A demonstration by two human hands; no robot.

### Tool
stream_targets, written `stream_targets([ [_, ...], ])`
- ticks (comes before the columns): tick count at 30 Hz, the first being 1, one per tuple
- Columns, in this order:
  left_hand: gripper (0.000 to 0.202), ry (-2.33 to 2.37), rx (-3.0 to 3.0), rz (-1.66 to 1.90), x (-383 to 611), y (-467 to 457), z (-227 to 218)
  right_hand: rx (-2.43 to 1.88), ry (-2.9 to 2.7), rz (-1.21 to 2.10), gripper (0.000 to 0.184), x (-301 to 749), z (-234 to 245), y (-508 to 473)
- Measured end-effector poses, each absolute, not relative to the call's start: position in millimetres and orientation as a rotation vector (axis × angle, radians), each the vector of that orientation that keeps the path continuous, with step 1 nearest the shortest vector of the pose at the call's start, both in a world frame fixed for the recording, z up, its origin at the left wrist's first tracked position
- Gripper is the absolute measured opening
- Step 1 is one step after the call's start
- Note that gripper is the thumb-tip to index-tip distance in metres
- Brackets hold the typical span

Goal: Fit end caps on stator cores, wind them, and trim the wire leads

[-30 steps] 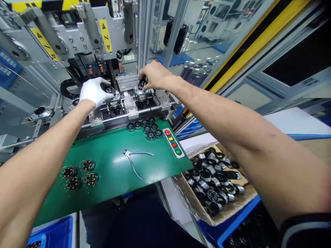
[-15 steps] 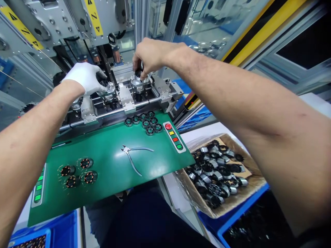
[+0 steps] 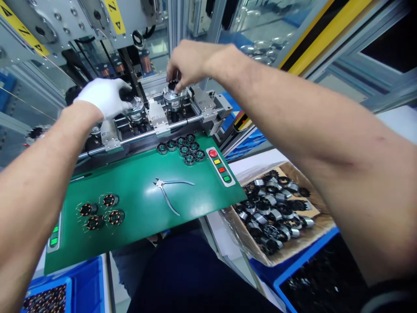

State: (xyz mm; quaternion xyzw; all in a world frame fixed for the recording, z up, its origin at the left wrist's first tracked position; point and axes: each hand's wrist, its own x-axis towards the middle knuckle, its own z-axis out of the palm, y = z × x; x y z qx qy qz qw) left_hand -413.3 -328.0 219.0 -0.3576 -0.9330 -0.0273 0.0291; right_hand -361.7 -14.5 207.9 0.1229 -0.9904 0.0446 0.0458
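Note:
My right hand (image 3: 186, 65), bare, curls its thumb and fingers around a black stator core (image 3: 172, 85) at the top of the right metal holder (image 3: 175, 96). My left hand (image 3: 106, 98), in a white glove, reaches over the neighbouring holder (image 3: 137, 112), its thumb and fingers bent around a dark stator core there, mostly hidden by the glove. On the green table in front lie several bare stator cores (image 3: 184, 150), grouped near the machine. Wound stators (image 3: 110, 200) with copper coils and loose wire ends lie at the left. Diagonal cutting pliers (image 3: 167, 195) rest between, handles spread.
A button panel (image 3: 221, 167) is set into the table's right edge. Right of it, a lined cardboard box (image 3: 234, 230) holds many cores. A blue bin (image 3: 87, 282) stands lower left. Machine heads with yellow labels (image 3: 115, 16) hang above; thin wires run at the left.
My right hand has come down slightly, and its stator core sits lower in the holder. My left hand stays at its holder. The camera view has shifted a little.

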Motion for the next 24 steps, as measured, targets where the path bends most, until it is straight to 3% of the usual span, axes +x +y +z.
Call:
stream_targets([
  [3,0.09,-2.825,-1.132,-0.15,-391.2,-339.1,193.6,0.353,-2.898,0.139,0.06,-327.5,168.3,-28.5],
  [6,0.099,-2.835,-1.1,-0.306,-376.9,-343.2,166.6,0.275,-2.799,0.252,0.069,-294.2,131.7,-42.6],
  [10,0.094,-2.797,-1.048,-0.383,-367.2,-337.6,153.6,0.192,-2.674,0.349,0.073,-276.8,115.8,-53.0],
  [15,0.09,-2.543,-0.905,-0.638,-368.0,-384.1,179.1,0.186,-2.608,0.397,0.073,-281.9,114.0,-54.1],
  [20,0.075,-2.588,-0.469,-0.336,-382.3,-506.8,211.0,0.167,-2.619,0.416,0.073,-282.4,110.5,-56.0],
  [24,0.068,-2.845,-0.409,-0.192,-387.7,-572.2,204.6,0.127,-2.687,0.392,0.072,-275.7,122.1,-61.2],
])
